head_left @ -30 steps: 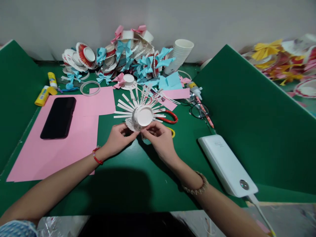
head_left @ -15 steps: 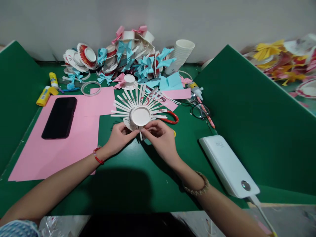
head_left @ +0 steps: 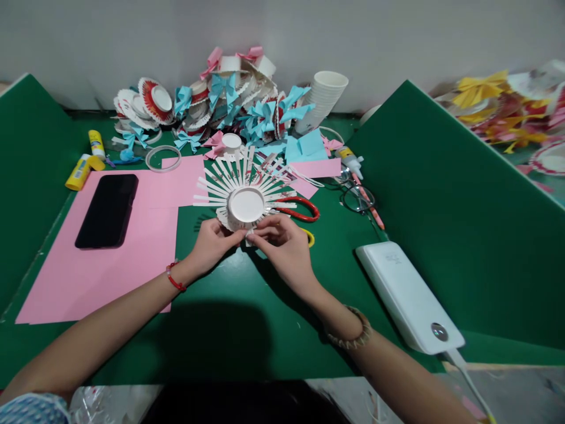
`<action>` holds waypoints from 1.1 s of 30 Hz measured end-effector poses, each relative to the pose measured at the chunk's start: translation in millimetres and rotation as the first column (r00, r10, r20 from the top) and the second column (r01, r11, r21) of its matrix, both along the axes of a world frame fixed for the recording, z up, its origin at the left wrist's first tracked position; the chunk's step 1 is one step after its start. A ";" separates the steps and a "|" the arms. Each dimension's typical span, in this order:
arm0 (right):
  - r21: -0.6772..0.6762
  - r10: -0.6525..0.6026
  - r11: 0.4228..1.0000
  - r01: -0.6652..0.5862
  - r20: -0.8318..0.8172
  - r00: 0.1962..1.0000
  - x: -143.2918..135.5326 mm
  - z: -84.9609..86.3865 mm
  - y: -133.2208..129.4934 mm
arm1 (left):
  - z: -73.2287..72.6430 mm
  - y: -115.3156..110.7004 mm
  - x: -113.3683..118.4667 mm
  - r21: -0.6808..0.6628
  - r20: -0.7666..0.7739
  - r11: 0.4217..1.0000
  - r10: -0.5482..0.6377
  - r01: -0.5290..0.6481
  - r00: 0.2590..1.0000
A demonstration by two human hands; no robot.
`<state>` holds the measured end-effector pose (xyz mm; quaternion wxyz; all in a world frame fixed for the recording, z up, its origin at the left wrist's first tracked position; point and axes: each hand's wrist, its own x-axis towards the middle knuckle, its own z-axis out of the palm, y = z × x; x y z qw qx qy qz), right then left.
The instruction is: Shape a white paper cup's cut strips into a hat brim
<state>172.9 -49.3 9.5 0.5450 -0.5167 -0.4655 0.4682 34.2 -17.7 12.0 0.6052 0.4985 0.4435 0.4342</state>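
Observation:
A paper cup (head_left: pixel 246 204), its wall cut into narrow strips that fan out round the base, is held above the green table between both hands. My left hand (head_left: pixel 215 242) pinches the near edge of it from the left, thumb toward the middle. From the right, my right hand (head_left: pixel 282 242) grips the near strips with thumb and fingers closed. The two thumbs almost meet at a short white strip below the base. Just behind the right hand lie scissors with red handles (head_left: pixel 304 208), partly covered by the strips.
A black phone (head_left: pixel 107 211) lies on pink paper (head_left: pixel 132 277) at left. Behind stand paper-cup crafts with blue bows (head_left: pixel 223 88) and stacked cups (head_left: pixel 324 97). Glasses (head_left: pixel 358 198) and a white power bank (head_left: pixel 408 297) are at right. Green partitions (head_left: pixel 463 224) flank the table.
The cut cup has shifted slightly left and turned a little in my hands. More of the red scissor handle and a yellow ring beside my right hand now shows.

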 end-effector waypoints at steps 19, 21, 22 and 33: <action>0.117 -0.024 0.993 0.016 0.061 0.998 2.6 6.9 1.2 | -8.5 2.7 -4.4 -0.025 -0.021 1.000 -0.006 0.006 1.000; 0.144 -0.055 0.989 0.044 0.069 0.996 3.4 9.5 0.7 | -7.5 2.2 -4.6 -0.019 -0.042 1.000 -0.016 0.015 0.999; 0.156 -0.066 0.986 0.054 0.072 0.995 3.7 10.4 0.4 | -6.8 1.9 -4.5 -0.012 -0.052 1.000 -0.017 0.016 0.999; 0.449 -0.143 0.862 -0.235 0.661 0.736 5.7 -5.6 -1.2 | -9.0 5.6 -5.6 -0.090 0.105 0.994 -0.059 0.068 0.993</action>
